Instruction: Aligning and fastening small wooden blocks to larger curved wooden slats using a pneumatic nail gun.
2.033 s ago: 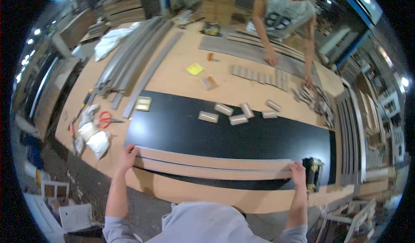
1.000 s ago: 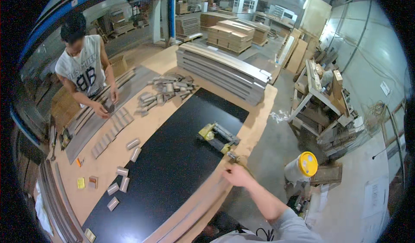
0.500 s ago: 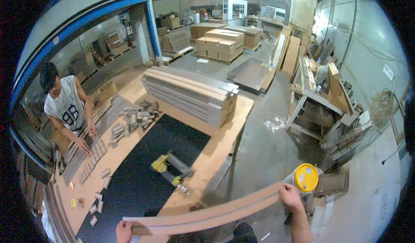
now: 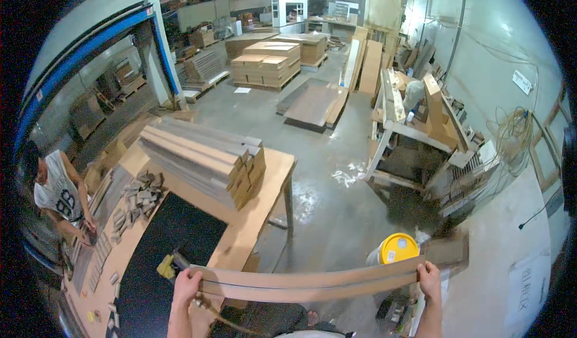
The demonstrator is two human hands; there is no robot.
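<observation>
A long, narrow wooden board [image 4: 312, 278] with a dark line running along it stretches level in front of me. My left hand [image 4: 187, 285] is closed around its left end, and my right hand [image 4: 429, 281] grips the right end. Just beyond my left hand a yellow-green and grey power tool [image 4: 166, 267], partly hidden, lies on the black mat [image 4: 180, 224] covering part of the worktable [image 4: 273, 167]. Behind the board's right part stands a white bucket with a yellow lid [image 4: 399, 248].
Long boards [image 4: 192, 158] are stacked on the table's far part, beside a heap of short wood pieces [image 4: 138, 203]. A co-worker [image 4: 63, 185] handles pieces at the left. A cluttered workbench [image 4: 415, 130] stands right, and panel stacks [image 4: 267, 64] sit farther back.
My view has turned to the right, so the table and co-worker appear farther left. The board, tilted up to the right before, is now nearly level, still held in both hands.
</observation>
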